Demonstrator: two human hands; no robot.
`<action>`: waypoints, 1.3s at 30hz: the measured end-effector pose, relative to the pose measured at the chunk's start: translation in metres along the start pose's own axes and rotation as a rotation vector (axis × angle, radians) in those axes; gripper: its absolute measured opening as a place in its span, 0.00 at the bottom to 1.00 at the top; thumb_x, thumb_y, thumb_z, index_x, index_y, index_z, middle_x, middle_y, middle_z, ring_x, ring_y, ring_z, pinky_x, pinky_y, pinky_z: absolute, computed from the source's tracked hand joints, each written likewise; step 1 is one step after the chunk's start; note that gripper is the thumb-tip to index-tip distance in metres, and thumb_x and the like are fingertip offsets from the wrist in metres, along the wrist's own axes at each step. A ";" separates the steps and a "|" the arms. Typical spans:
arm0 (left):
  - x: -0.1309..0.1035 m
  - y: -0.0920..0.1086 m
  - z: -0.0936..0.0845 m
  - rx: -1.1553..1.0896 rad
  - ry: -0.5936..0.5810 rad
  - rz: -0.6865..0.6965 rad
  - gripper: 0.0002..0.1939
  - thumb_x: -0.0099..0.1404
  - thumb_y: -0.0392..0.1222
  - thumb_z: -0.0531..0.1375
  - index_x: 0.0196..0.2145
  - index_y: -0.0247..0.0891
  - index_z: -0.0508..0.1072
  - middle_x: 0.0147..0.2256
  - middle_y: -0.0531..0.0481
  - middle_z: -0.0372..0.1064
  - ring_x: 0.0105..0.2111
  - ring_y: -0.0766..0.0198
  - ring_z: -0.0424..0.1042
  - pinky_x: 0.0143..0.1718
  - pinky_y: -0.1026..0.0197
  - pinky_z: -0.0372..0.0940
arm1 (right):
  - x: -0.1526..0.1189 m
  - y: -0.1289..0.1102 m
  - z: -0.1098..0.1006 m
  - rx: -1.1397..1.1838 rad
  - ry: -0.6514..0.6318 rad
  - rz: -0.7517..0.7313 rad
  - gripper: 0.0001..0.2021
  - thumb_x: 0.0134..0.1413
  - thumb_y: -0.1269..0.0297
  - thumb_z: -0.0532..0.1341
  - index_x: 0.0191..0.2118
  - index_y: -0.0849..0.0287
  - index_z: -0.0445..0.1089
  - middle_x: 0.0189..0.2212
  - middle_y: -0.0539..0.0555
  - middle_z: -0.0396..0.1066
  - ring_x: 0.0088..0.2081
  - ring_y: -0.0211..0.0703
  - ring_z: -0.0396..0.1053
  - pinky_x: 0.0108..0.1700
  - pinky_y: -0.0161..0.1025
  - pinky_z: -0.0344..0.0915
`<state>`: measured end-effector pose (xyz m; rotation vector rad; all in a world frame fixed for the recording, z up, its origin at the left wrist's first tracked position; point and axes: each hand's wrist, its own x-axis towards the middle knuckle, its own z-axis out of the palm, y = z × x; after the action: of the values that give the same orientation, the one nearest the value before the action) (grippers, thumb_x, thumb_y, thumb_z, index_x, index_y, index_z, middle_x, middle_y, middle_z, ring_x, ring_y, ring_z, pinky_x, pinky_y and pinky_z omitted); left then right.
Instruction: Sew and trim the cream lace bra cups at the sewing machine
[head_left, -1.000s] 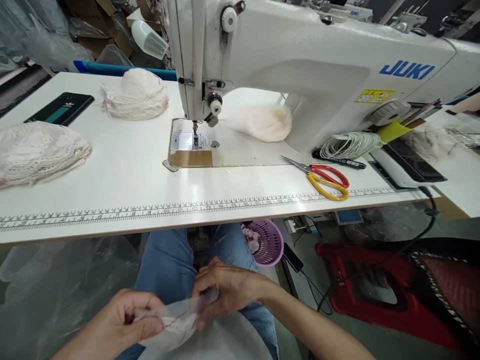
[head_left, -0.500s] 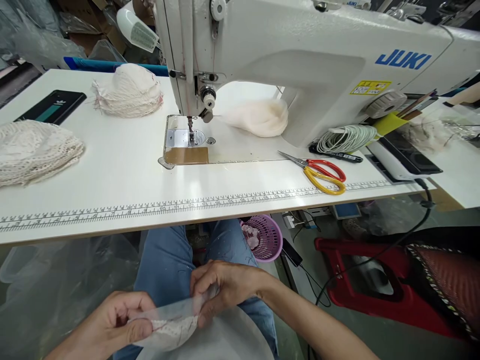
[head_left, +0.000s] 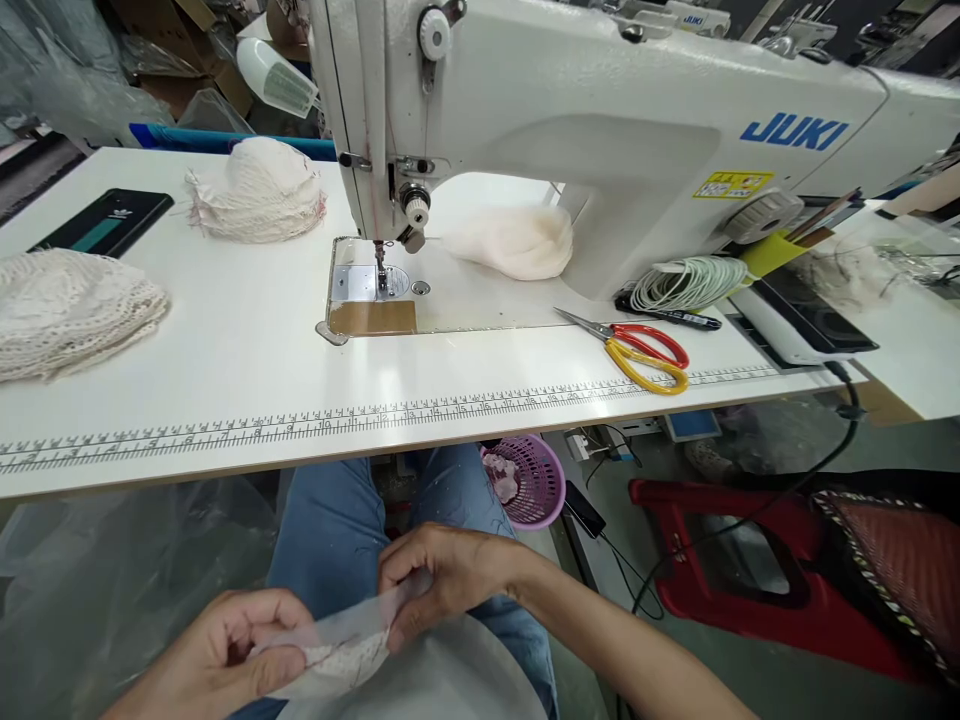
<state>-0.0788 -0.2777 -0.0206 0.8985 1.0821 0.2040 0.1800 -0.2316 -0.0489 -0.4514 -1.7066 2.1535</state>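
Low over the lap, a small white lace piece with a sheer translucent edge [head_left: 346, 652] is stretched between both hands. My left hand [head_left: 247, 650] pinches its left end between thumb and fingers. The opposite end is gripped by my right hand [head_left: 439, 580], with the thumb underneath and the fingers curled over. Dark thread lines run along the lace. Below the hands lies a pale grey rounded surface [head_left: 465, 670], its kind unclear. Part of the lace is covered by the left fingers.
A JUKI sewing machine [head_left: 600, 110] stands on the white table [head_left: 247, 370]. Stacked lace pieces [head_left: 255, 195], another lace stack [head_left: 67, 310] and a phone [head_left: 105, 222] lie left. Scissors [head_left: 637, 350] and coiled cord [head_left: 690, 285] lie right. A purple basket [head_left: 536, 480] sits below.
The view has tilted up slightly, so the table appears a little lower. Both hands keep their hold on the lace piece, and the lace has turned slightly between them.
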 end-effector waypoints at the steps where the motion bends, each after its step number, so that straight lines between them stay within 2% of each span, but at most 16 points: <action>1: 0.000 0.000 0.001 -0.016 0.029 0.004 0.25 0.52 0.64 0.65 0.27 0.36 0.77 0.22 0.54 0.62 0.23 0.69 0.54 0.24 0.69 0.47 | 0.000 0.000 -0.001 -0.010 0.002 0.004 0.10 0.47 0.64 0.69 0.29 0.66 0.71 0.28 0.48 0.66 0.29 0.33 0.65 0.30 0.26 0.60; 5: -0.003 0.007 0.007 -0.120 0.095 -0.020 0.22 0.49 0.61 0.68 0.26 0.36 0.78 0.20 0.54 0.65 0.22 0.70 0.57 0.24 0.71 0.51 | 0.000 0.001 -0.001 -0.045 -0.026 0.057 0.08 0.46 0.67 0.69 0.30 0.64 0.70 0.26 0.46 0.67 0.28 0.32 0.64 0.27 0.25 0.59; 8: -0.005 0.010 0.008 -0.133 0.056 -0.053 0.21 0.50 0.59 0.69 0.31 0.38 0.79 0.25 0.51 0.72 0.24 0.67 0.64 0.27 0.70 0.57 | 0.004 0.001 0.003 -0.034 -0.043 0.088 0.12 0.43 0.65 0.70 0.33 0.63 0.71 0.26 0.46 0.68 0.28 0.33 0.65 0.27 0.25 0.59; 10: -0.005 0.009 0.006 -0.112 0.049 -0.063 0.22 0.50 0.59 0.68 0.35 0.39 0.80 0.28 0.49 0.75 0.28 0.64 0.68 0.30 0.69 0.60 | 0.008 0.001 0.006 -0.018 -0.036 0.047 0.10 0.43 0.66 0.70 0.32 0.64 0.72 0.27 0.46 0.67 0.28 0.31 0.64 0.28 0.25 0.58; 15: -0.007 0.007 0.002 -0.008 0.007 -0.045 0.25 0.50 0.64 0.66 0.30 0.38 0.81 0.24 0.50 0.72 0.26 0.64 0.64 0.27 0.69 0.58 | 0.010 0.003 0.003 0.031 -0.060 -0.027 0.06 0.45 0.69 0.69 0.29 0.66 0.74 0.28 0.47 0.66 0.29 0.31 0.65 0.31 0.27 0.59; 19: -0.007 0.010 0.006 0.018 -0.004 -0.029 0.25 0.52 0.64 0.65 0.31 0.37 0.81 0.26 0.49 0.73 0.27 0.63 0.66 0.28 0.68 0.59 | 0.006 0.006 -0.001 0.044 -0.098 0.003 0.12 0.47 0.61 0.69 0.30 0.67 0.74 0.30 0.49 0.67 0.30 0.34 0.66 0.32 0.29 0.61; 23: -0.006 0.013 0.010 0.019 0.006 -0.048 0.23 0.54 0.63 0.64 0.35 0.39 0.80 0.31 0.48 0.77 0.32 0.59 0.71 0.33 0.66 0.63 | 0.006 0.003 0.007 -0.093 -0.006 0.067 0.18 0.38 0.55 0.73 0.32 0.63 0.73 0.28 0.46 0.66 0.29 0.32 0.64 0.28 0.27 0.58; 25: -0.007 0.015 0.012 0.050 0.030 -0.069 0.23 0.55 0.63 0.63 0.37 0.41 0.80 0.33 0.48 0.78 0.34 0.57 0.72 0.35 0.66 0.64 | 0.008 0.000 0.013 -0.158 0.052 0.111 0.17 0.38 0.59 0.73 0.32 0.62 0.72 0.25 0.44 0.66 0.27 0.32 0.63 0.27 0.27 0.56; 27: -0.008 0.017 0.013 0.063 0.053 -0.093 0.24 0.56 0.63 0.62 0.40 0.43 0.79 0.35 0.48 0.78 0.38 0.54 0.72 0.38 0.65 0.65 | 0.010 -0.003 0.017 -0.156 0.081 0.148 0.11 0.42 0.65 0.71 0.31 0.63 0.72 0.24 0.44 0.66 0.25 0.31 0.63 0.26 0.27 0.56; 31: -0.009 0.014 0.011 0.083 0.066 -0.096 0.23 0.58 0.62 0.61 0.40 0.42 0.79 0.35 0.48 0.78 0.39 0.53 0.72 0.38 0.65 0.64 | 0.012 -0.006 0.017 -0.119 0.049 0.117 0.05 0.48 0.71 0.67 0.31 0.65 0.72 0.26 0.47 0.67 0.26 0.32 0.65 0.27 0.27 0.58; 35: -0.008 0.009 0.009 0.057 0.029 -0.043 0.21 0.57 0.60 0.63 0.35 0.39 0.80 0.30 0.48 0.76 0.31 0.59 0.69 0.33 0.67 0.61 | 0.012 -0.008 0.012 -0.130 -0.002 0.081 0.03 0.49 0.73 0.66 0.32 0.66 0.73 0.26 0.47 0.67 0.27 0.31 0.65 0.29 0.27 0.59; 37: -0.005 0.011 0.010 0.032 0.004 -0.018 0.19 0.52 0.57 0.67 0.32 0.38 0.80 0.26 0.51 0.72 0.27 0.63 0.64 0.28 0.67 0.57 | 0.013 -0.008 0.012 -0.136 -0.032 0.071 0.03 0.50 0.72 0.65 0.32 0.66 0.73 0.26 0.47 0.67 0.27 0.31 0.65 0.30 0.27 0.59; 39: -0.002 0.015 0.014 0.068 -0.016 -0.029 0.16 0.49 0.52 0.69 0.30 0.36 0.79 0.22 0.55 0.63 0.23 0.67 0.56 0.24 0.68 0.51 | 0.014 -0.008 0.012 -0.157 -0.056 0.077 0.04 0.51 0.70 0.65 0.32 0.66 0.73 0.27 0.47 0.66 0.28 0.32 0.65 0.29 0.26 0.59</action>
<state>-0.0641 -0.2762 -0.0061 0.9434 1.0921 0.1364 0.1628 -0.2334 -0.0391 -0.5114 -1.9281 2.1111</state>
